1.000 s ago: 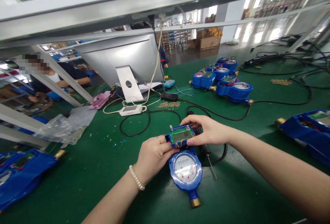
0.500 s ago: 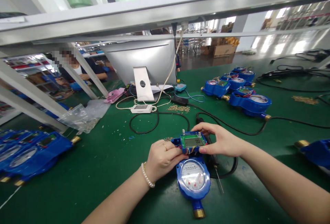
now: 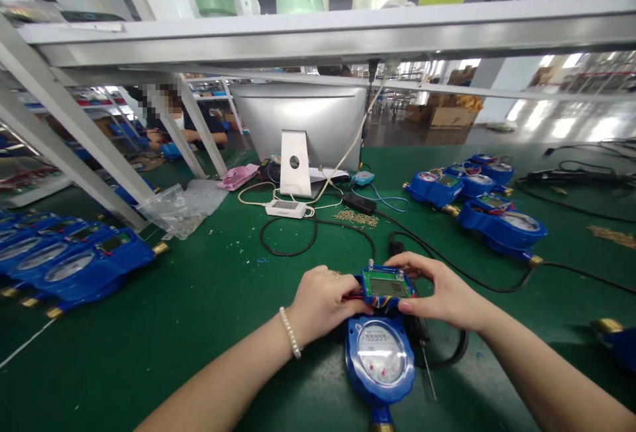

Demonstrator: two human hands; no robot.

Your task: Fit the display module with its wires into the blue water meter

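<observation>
A blue water meter (image 3: 380,352) with a round clear dial lies in front of me, its brass end towards me. Above the dial sits a display module (image 3: 388,285), a green circuit board with a lit LCD and coloured wires in a blue housing. My left hand (image 3: 325,303) is closed at the module's left edge, with red wires by the fingertips; the exact grip is partly hidden. Thumb and fingers of my right hand (image 3: 440,289) grip the module's right side. Beside the meter, partly under my right hand, lies a black electric screwdriver (image 3: 422,332) with a thin bit.
More blue meters lie in a row at left (image 3: 99,263) and in a group at right (image 3: 501,223). Small brass screws (image 3: 356,218), a white cable box (image 3: 287,208), a monitor (image 3: 303,120) and a plastic bag (image 3: 181,210) stand behind. A shelf (image 3: 318,41) crosses overhead; a person sits beyond.
The camera view has swung left, so everything sits further right in the picture. Both hands keep their places on the display module, with only slight finger movement on the left.
</observation>
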